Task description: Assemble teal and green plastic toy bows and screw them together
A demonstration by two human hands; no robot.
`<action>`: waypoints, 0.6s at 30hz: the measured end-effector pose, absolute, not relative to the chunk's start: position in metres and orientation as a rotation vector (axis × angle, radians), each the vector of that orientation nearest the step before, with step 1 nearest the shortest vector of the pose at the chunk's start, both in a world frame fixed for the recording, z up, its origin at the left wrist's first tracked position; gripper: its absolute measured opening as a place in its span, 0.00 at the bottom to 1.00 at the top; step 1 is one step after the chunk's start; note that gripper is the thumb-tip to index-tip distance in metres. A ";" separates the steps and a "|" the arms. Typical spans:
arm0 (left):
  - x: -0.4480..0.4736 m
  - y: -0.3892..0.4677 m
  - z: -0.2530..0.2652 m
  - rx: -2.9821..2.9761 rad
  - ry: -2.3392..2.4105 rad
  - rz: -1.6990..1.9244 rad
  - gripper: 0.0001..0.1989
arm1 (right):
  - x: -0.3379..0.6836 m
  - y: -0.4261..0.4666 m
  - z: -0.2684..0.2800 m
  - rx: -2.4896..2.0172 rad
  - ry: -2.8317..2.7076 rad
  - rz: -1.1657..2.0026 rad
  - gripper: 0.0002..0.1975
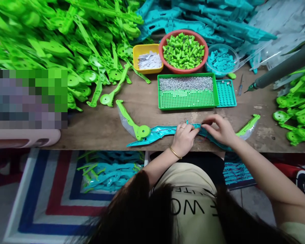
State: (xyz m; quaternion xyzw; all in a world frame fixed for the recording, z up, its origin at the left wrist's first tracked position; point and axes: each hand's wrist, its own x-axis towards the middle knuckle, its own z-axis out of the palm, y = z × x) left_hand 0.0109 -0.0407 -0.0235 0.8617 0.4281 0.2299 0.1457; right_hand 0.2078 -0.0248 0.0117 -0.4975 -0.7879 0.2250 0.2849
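Table's (96, 137) front edge: green limbs (143, 131) at both ends of your blue frame (159, 131), wiring uncovered. Left hand (184, 139), right hand (220, 130) mid-frame; can't tell if clamped.

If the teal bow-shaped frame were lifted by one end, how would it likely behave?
The teal bow-shaped frame is probably stiff: it looks like moulded plastic. It may be light for its length, as its body looks slim. The green limb at its left end might swing, since a round disc sits where they meet.
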 end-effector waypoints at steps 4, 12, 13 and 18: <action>0.012 -0.045 -0.024 2.593 1.238 0.636 0.15 | 0.203 -0.010 0.009 -1.338 -2.245 0.673 0.07; 0.011 -0.044 -0.024 2.580 1.252 0.606 0.14 | 0.205 -0.007 0.004 -1.182 -2.638 0.326 0.14; 0.011 -0.044 -0.025 2.571 1.256 0.634 0.13 | 0.204 -0.008 0.003 -1.190 -2.624 0.284 0.14; 0.006 -0.043 -0.029 2.493 1.240 0.832 0.10 | 0.199 -0.014 -0.006 -1.203 -2.458 0.356 0.12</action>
